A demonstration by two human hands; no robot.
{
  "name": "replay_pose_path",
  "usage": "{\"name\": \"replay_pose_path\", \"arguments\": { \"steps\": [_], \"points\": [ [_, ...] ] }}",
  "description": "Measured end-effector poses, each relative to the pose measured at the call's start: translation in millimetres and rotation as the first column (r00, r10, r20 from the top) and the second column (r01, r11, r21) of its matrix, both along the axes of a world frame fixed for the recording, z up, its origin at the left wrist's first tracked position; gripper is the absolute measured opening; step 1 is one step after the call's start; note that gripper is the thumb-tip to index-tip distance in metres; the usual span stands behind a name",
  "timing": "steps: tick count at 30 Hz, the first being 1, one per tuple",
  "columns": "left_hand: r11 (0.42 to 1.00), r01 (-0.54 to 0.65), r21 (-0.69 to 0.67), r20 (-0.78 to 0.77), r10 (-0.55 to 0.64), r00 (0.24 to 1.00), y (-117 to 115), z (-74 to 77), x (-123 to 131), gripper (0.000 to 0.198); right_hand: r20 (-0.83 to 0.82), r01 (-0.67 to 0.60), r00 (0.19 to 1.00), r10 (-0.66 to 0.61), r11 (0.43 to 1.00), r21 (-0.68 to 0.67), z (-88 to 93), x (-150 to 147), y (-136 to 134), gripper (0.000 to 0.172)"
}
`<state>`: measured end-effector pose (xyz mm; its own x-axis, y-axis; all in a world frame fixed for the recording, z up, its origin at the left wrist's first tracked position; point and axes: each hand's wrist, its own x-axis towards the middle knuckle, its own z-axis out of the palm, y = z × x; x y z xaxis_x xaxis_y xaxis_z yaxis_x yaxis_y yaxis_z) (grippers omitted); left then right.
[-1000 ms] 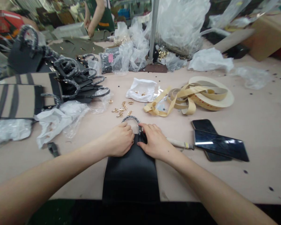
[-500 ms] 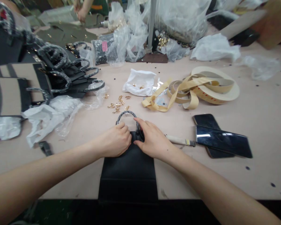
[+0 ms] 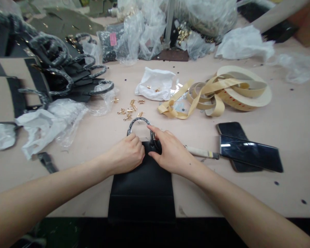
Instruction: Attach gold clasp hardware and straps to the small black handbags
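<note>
A small black bag (image 3: 142, 189) lies flat on the table in front of me, its lower end over the near edge. Its wrapped curved handle (image 3: 138, 122) arches away from me. My left hand (image 3: 127, 155) is closed at the handle's left base on the bag's top edge. My right hand (image 3: 170, 151) pinches the handle's right base, fingers pressed together there. Several small gold metal fittings (image 3: 129, 110) lie scattered just beyond the handle.
A white pouch (image 3: 155, 88) with gold pieces and a roll of tan tape (image 3: 232, 91) lie further back. A broad-bladed knife (image 3: 237, 153) rests over a phone (image 3: 229, 131) at right. Stacked bags with wrapped handles (image 3: 57, 75) and crumpled plastic (image 3: 49, 124) fill the left.
The view has tilted down and nearer. Both hands stay at the handle's bases; the left has closed further and slid slightly toward the bag's top edge.
</note>
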<state>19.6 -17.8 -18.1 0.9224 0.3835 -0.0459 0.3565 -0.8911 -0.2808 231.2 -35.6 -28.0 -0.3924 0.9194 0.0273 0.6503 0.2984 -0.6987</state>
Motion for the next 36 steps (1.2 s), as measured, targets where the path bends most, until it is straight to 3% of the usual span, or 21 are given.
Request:
{"name": "replay_pose_path", "arguments": {
  "steps": [5,8,12,14,16,19,21,26,30,33,36],
  "points": [
    [0.999,-0.028,-0.017,0.010,0.028,1.000,-1.5,-1.6,0.5,0.026,-0.003,-0.008,1.000,0.008,1.000,0.014,-0.8,0.2,0.5,0.088],
    [0.993,-0.072,-0.097,0.050,0.077,0.996,0.0,5.1,-2.0,0.029,0.003,-0.005,1.000,0.005,1.000,0.003,-2.9,1.8,1.6,0.088],
    [0.941,-0.217,-0.260,0.183,0.269,0.946,-2.0,17.0,-14.8,0.030,0.008,-0.004,1.000,0.004,1.000,0.007,-5.6,4.3,1.8,0.084],
    [0.886,-0.281,-0.369,0.301,0.400,0.866,-8.5,16.9,-23.7,0.023,0.020,-0.005,1.000,0.005,1.000,0.020,-5.9,4.6,0.9,0.079],
    [0.818,-0.318,-0.479,0.420,0.531,0.736,-17.9,10.9,-31.6,0.017,0.040,-0.008,0.999,0.006,1.000,0.028,-5.4,4.3,-0.3,0.073],
    [0.709,-0.384,-0.591,0.492,0.694,0.526,-29.9,-3.2,-38.4,0.027,0.068,-0.011,0.998,0.009,1.000,0.029,-4.1,3.3,-2.0,0.061],
    [0.667,-0.398,-0.630,0.478,0.736,0.479,-32.7,-10.1,-39.5,0.033,0.069,-0.004,0.998,0.002,1.000,0.031,-4.0,2.4,-2.9,0.052],
    [0.660,-0.403,-0.635,0.426,0.734,0.529,-22.0,-7.7,-38.2,0.027,0.120,0.007,0.993,-0.022,0.993,0.119,-5.0,-0.4,-5.9,0.039],
    [0.763,-0.365,-0.534,0.361,0.596,0.717,-7.2,4.1,-36.3,0.028,0.138,-0.002,0.990,-0.021,0.987,0.163,-4.3,-2.2,-7.4,0.036],
    [0.801,-0.296,-0.520,0.281,0.488,0.826,4.1,11.6,-31.9,0.029,0.116,0.004,0.993,-0.019,0.992,0.126,-3.4,-2.8,-6.9,0.042],
    [0.785,-0.308,-0.538,0.193,0.470,0.861,16.2,16.1,-24.3,0.027,0.094,0.016,0.995,-0.027,0.994,0.108,-2.6,-3.0,-5.8,0.056]
  ]
}}
